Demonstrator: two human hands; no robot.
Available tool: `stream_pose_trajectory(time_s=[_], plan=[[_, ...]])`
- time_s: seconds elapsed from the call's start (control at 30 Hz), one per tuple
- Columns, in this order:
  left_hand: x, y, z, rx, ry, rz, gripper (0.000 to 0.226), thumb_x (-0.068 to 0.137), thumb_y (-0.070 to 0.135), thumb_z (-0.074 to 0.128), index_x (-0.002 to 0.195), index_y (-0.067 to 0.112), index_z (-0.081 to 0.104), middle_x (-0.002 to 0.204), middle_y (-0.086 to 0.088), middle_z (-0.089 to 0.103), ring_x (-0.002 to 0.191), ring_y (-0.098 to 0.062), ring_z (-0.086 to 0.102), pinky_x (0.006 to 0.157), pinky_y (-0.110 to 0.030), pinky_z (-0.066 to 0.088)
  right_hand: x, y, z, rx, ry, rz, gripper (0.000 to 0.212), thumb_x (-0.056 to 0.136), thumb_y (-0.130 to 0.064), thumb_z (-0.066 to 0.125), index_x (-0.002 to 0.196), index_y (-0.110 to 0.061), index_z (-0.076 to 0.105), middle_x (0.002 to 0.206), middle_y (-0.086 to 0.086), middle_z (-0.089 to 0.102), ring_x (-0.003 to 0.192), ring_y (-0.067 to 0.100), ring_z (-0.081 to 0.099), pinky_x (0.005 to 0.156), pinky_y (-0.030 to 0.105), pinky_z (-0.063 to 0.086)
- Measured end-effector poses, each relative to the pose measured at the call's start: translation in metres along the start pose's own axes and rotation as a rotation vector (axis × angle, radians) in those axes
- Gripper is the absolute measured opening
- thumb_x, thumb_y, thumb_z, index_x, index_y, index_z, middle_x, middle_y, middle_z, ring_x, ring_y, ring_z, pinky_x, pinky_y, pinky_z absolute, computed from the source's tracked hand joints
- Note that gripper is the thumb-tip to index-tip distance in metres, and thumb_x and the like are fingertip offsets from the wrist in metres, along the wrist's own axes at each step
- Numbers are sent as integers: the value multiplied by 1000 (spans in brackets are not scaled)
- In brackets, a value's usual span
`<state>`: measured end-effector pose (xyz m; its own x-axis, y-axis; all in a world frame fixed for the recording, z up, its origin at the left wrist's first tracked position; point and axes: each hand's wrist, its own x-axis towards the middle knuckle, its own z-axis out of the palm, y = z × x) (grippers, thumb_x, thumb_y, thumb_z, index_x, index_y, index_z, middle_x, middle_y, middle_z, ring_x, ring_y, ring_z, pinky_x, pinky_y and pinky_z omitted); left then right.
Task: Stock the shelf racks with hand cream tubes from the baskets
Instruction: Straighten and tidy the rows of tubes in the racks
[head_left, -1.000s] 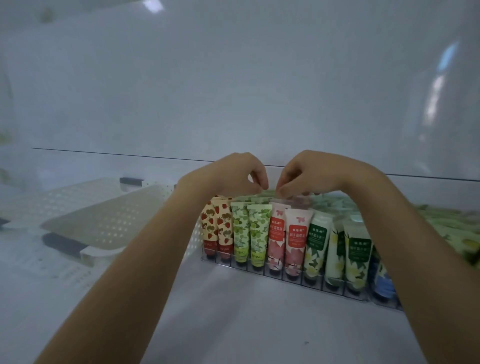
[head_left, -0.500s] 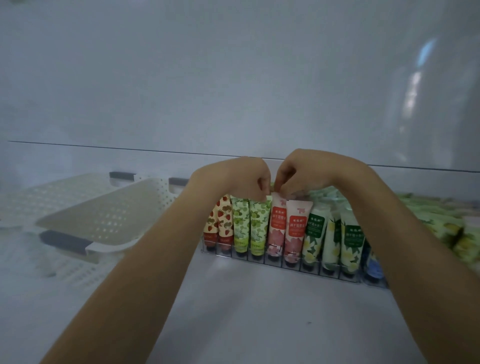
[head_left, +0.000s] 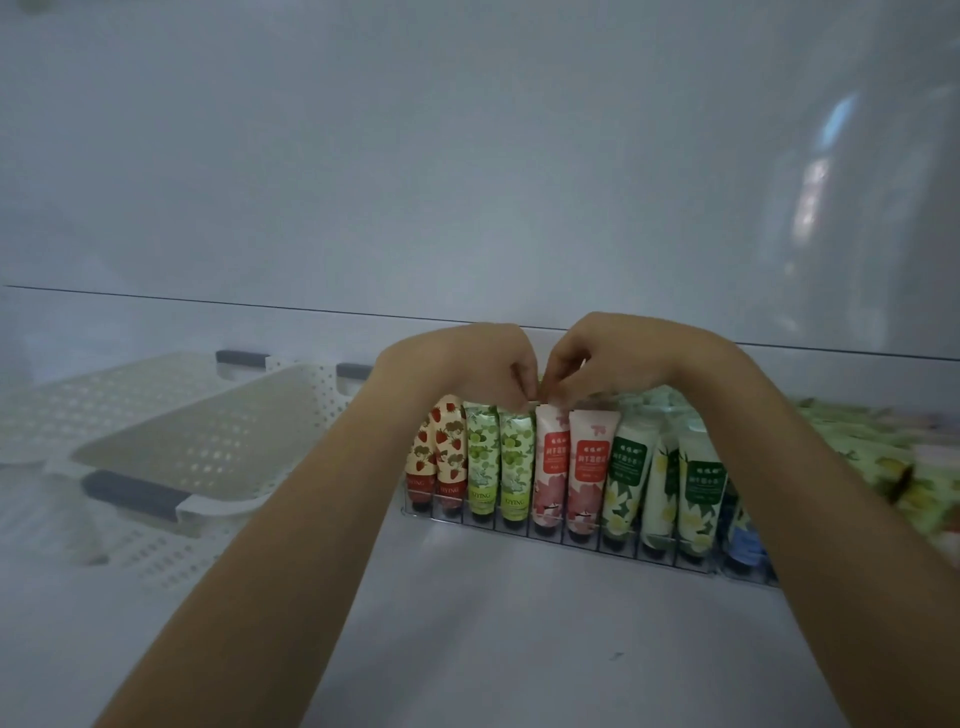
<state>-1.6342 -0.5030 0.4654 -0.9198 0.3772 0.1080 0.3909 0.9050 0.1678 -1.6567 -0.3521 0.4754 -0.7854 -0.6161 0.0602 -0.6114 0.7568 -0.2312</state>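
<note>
A clear shelf rack (head_left: 571, 543) holds a front row of upright hand cream tubes: strawberry tubes (head_left: 441, 452), green grape tubes (head_left: 498, 462), two pink tubes, white tubes with green labels (head_left: 628, 478) and a blue tube (head_left: 743, 545). My left hand (head_left: 467, 369) and my right hand (head_left: 623, 353) meet over the row with curled fingers. Their fingertips pinch the top edge of the left pink tube (head_left: 550, 467). The fingers hide that edge.
Stacked white perforated baskets (head_left: 208, 441) with dark grey handles lie to the left of the rack. Loose green and yellow tubes (head_left: 857, 447) are piled at the right behind my right forearm. A white shelf wall rises behind.
My two hands, apart a second ago above the back rows, have come together. Their fingertips now meet on top of the left pink tube.
</note>
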Motion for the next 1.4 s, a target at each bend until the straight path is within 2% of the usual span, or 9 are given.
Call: stream_pose_trajectory(time_s=[0.13,0.27,0.43,0.5,0.67,0.8,1.07,1.3,1.4], plan=[[1,3,-1,-39,18,27,24,86,9,52,97,22,70,90,9,62,78,-7,56,78,-26,47,-9,9,-12,17,21,18,4,79,-29,68,83,-28,70,94,1,70,80,14,61,61,21,44],[5,11,2,-47,24,50,21,88,15,52,96,17,70,99,2,68,85,-14,60,83,-32,51,-13,10,-14,-31,-104,71,4,77,-29,71,76,-32,68,84,-3,68,67,5,54,57,18,40],[10,12,5,-33,15,67,16,87,11,56,94,19,68,92,7,63,63,2,51,61,-14,41,-10,12,-12,-49,-117,88,12,78,-21,70,72,-30,66,74,-3,61,58,5,48,53,16,37],[11,11,6,-31,9,66,16,87,12,56,95,20,68,93,6,63,62,3,50,61,-14,40,-9,12,-11,-41,-121,84,11,78,-22,70,72,-30,66,72,-3,61,57,5,47,51,15,37],[9,5,-3,-60,95,53,18,90,16,54,100,20,68,97,9,62,64,7,49,61,-8,39,-10,21,-15,59,84,28,4,82,-25,67,81,-29,68,78,-11,66,62,3,53,55,16,38],[11,-4,-6,-26,219,-6,25,91,9,48,103,20,66,109,3,61,72,-1,47,71,-18,36,-1,25,-8,125,234,21,7,83,-22,66,80,-27,67,79,-16,62,73,0,54,61,16,38],[21,-13,10,10,95,-55,23,87,7,52,95,19,69,104,0,67,94,-16,60,86,-31,49,11,18,8,50,71,37,12,82,-17,63,80,-29,67,76,-15,63,67,0,55,59,17,41],[23,-16,10,-17,82,-31,22,86,10,54,82,28,65,99,2,68,91,-14,61,83,-31,50,11,19,9,32,89,-9,21,84,-15,62,73,-33,63,72,-19,58,65,-4,52,55,14,35],[24,-17,11,-13,80,-26,22,86,9,53,91,22,69,100,3,67,87,-12,59,78,-26,47,9,20,8,56,82,-8,20,84,-16,62,76,-33,65,74,-19,60,65,-3,53,56,14,36]])
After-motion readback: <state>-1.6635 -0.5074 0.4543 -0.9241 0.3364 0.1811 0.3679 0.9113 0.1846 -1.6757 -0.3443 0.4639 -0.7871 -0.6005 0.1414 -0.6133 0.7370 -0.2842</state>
